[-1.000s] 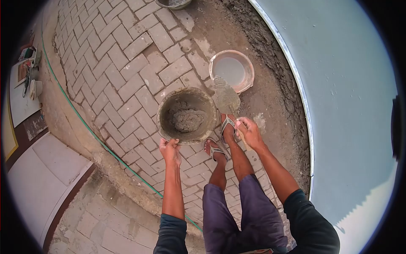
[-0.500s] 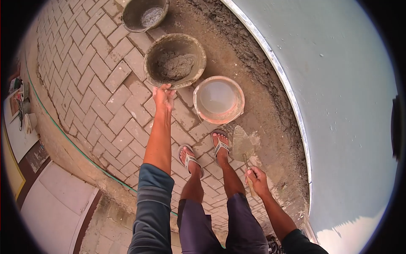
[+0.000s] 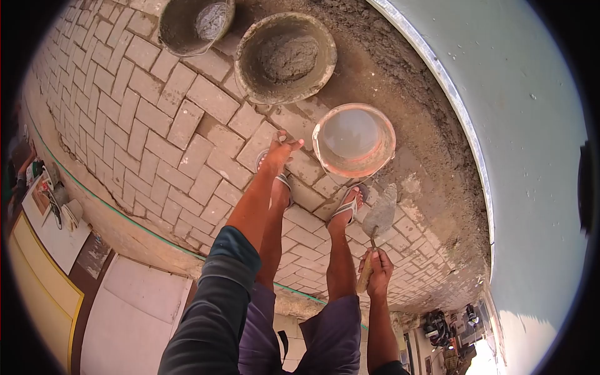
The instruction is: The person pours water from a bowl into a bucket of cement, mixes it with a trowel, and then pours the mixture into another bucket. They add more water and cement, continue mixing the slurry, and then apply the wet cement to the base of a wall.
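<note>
My right hand (image 3: 379, 273) is closed round the wooden handle of a trowel (image 3: 380, 212), whose mortar-smeared blade points away from me. My left hand (image 3: 282, 152) is empty, its fingers apart, over the pavers near my left foot. Beyond it stands a dark bucket (image 3: 245, 87) with wet grey mortar (image 3: 289, 57) inside; a gap separates hand and rim. To the right of the left hand sits an orange bucket (image 3: 392, 147) holding cloudy water (image 3: 351, 133).
Another dark bucket (image 3: 167, 28) with grey contents stands at the far left. Along the right runs a smooth grey wall (image 3: 519, 125) with a pale edge strip and rough dirt (image 3: 431, 94) below it. A green hose (image 3: 119, 219) crosses the ground at left.
My left hand has let go of the mortar bucket's rim and drawn back toward me. The view has shifted, and the trowel stays in my right hand.
</note>
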Tool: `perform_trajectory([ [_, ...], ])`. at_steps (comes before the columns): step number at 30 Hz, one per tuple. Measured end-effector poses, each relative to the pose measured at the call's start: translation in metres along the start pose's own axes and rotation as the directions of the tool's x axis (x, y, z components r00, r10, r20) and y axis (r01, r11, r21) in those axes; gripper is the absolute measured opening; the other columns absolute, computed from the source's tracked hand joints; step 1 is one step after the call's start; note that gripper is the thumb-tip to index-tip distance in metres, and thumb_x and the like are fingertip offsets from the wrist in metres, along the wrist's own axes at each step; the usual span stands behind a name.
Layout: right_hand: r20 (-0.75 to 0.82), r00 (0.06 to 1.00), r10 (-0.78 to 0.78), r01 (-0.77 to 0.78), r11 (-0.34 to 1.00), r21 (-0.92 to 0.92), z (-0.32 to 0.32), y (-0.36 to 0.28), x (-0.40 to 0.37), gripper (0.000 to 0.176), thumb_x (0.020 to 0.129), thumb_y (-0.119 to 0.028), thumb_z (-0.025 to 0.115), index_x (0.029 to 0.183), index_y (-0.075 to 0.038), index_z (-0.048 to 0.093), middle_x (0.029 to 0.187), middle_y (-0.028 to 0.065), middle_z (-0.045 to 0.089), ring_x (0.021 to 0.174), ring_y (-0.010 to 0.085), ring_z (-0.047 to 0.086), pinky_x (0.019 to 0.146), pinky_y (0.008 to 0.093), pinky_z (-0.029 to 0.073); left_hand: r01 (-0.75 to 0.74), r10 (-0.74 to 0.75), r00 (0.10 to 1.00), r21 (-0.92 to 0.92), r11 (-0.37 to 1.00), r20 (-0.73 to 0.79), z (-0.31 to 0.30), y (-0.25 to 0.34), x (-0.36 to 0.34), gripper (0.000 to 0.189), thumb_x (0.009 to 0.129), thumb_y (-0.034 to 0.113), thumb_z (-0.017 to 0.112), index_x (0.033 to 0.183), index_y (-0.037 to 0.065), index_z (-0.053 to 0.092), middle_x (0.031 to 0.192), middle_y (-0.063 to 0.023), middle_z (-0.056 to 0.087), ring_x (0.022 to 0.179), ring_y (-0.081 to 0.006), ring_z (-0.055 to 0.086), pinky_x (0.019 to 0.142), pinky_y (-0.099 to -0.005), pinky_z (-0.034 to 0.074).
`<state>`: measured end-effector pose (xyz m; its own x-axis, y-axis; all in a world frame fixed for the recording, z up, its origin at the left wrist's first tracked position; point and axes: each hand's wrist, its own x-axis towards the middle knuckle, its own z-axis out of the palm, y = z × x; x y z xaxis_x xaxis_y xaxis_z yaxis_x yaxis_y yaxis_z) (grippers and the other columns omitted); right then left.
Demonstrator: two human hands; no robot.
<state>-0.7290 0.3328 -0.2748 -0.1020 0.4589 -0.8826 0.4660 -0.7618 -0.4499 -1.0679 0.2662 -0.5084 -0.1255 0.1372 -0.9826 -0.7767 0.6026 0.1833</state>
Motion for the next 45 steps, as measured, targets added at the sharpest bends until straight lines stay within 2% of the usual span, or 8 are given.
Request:
perform_trajectory([
  [4, -0.03, 0.999, 0.03, -0.026, 0.991, 0.129, 0.042, 0.015, -0.009, 0.028, 0.1, -0.027, 0.057, 0.105, 0.0, 0.06, 0.083, 0.0062, 0.061, 0.061, 0.0125, 0.058, 0.054, 0.0276, 0.049, -0.225, 0.196, 0.971, -0.237, 0.945, -0.14, -0.068, 0.007, 0.037, 0.077, 0.095, 0.05, 0.062, 0.147, 0.003, 0.031, 0.142, -0.0192, 0.049, 0.134, -0.0342, 0.046, 0.106, -0.0523, 0.038],
  [10, -0.075, 0.995, 0.069, -0.059, 0.989, 0.138, 0.056, 0.028, 0.011, 0.018, 0.095, -0.019, 0.066, 0.094, -0.005, 0.054, 0.075, 0.0027, 0.054, 0.056, 0.0115, 0.054, 0.048, 0.0268, 0.045, -0.507, 0.439, 0.862, -0.417, 0.755, -0.254, -0.166, 0.173, 0.066, 0.095, 0.096, 0.061, 0.05, 0.156, 0.004, 0.003, 0.149, -0.0278, 0.038, 0.134, -0.0392, 0.043, 0.108, -0.055, 0.037],
  [17, -0.189, 0.977, 0.103, -0.053, 0.967, 0.25, 0.063, 0.03, 0.036, 0.02, 0.091, -0.019, 0.07, 0.096, -0.005, 0.056, 0.074, 0.0027, 0.056, 0.055, 0.0102, 0.054, 0.047, 0.0257, 0.045, -0.671, 0.601, 0.705, -0.627, 0.395, -0.376, -0.219, 0.26, 0.085, 0.039, 0.093, -0.007, 0.049, 0.129, -0.009, 0.036, 0.139, -0.029, 0.038, 0.13, -0.0458, 0.042, 0.107, -0.0638, 0.045],
  [23, -0.205, 0.978, 0.047, -0.027, 0.994, 0.102, 0.048, -0.022, 0.001, 0.021, 0.089, -0.017, 0.073, 0.094, -0.007, 0.055, 0.07, 0.0015, 0.057, 0.05, 0.0093, 0.053, 0.046, 0.0249, 0.044, -0.751, 0.582, 0.66, -0.418, 0.51, -0.475, -0.258, 0.16, -0.034, 0.043, 0.094, -0.004, 0.057, 0.133, 0.001, 0.038, 0.129, -0.0153, 0.054, 0.118, -0.034, 0.056, 0.103, -0.0559, 0.048],
  [33, 0.127, 0.992, -0.009, 0.054, 0.935, -0.35, 0.031, -0.142, -0.025, 0.031, 0.086, -0.018, 0.078, 0.096, -0.005, 0.052, 0.067, 0.0007, 0.056, 0.051, 0.0077, 0.051, 0.046, 0.0252, 0.042, -0.587, 0.357, 0.787, -0.43, 0.686, -0.504, -0.104, -0.042, -0.321, 0.045, 0.094, 0.007, 0.066, 0.133, 0.007, 0.045, 0.126, -0.0081, 0.055, 0.109, -0.021, 0.058, 0.089, -0.0409, 0.054],
  [38, 0.386, 0.922, 0.012, 0.169, 0.886, -0.432, -0.006, -0.172, 0.028, 0.05, 0.081, -0.033, 0.084, 0.102, -0.003, 0.05, 0.11, 0.0167, 0.067, 0.085, 0.016, 0.067, 0.06, 0.0275, 0.058, -0.436, 0.214, 0.881, -0.552, 0.71, -0.421, 0.04, -0.113, -0.372, 0.046, 0.093, 0.009, 0.066, 0.135, 0.007, 0.045, 0.132, -0.0088, 0.056, 0.115, -0.0238, 0.059, 0.088, -0.0412, 0.054],
  [43, 0.469, 0.88, 0.077, 0.177, 0.862, -0.475, -0.085, -0.206, 0.074, 0.058, 0.076, -0.035, 0.088, 0.106, -0.002, 0.05, 0.099, 0.0104, 0.064, 0.082, 0.0161, 0.063, 0.067, 0.0302, 0.055, -0.322, 0.115, 0.934, -0.653, 0.686, -0.339, 0.195, -0.155, -0.382, 0.048, 0.093, 0.005, 0.065, 0.137, 0.004, 0.045, 0.135, -0.0106, 0.055, 0.118, -0.0238, 0.058, 0.09, -0.0397, 0.054],
  [45, 0.44, 0.898, -0.008, 0.341, 0.645, -0.683, -0.113, -0.221, 0.083, 0.057, 0.075, -0.034, 0.089, 0.103, -0.003, 0.051, 0.092, 0.0057, 0.059, 0.077, 0.0138, 0.059, 0.07, 0.0288, 0.05, -0.29, 0.113, 0.951, -0.705, 0.648, -0.288, 0.23, -0.167, -0.363, 0.048, 0.093, 0.004, 0.064, 0.137, 0.005, 0.045, 0.136, -0.0105, 0.055, 0.119, -0.023, 0.058, 0.089, -0.0384, 0.054],
])
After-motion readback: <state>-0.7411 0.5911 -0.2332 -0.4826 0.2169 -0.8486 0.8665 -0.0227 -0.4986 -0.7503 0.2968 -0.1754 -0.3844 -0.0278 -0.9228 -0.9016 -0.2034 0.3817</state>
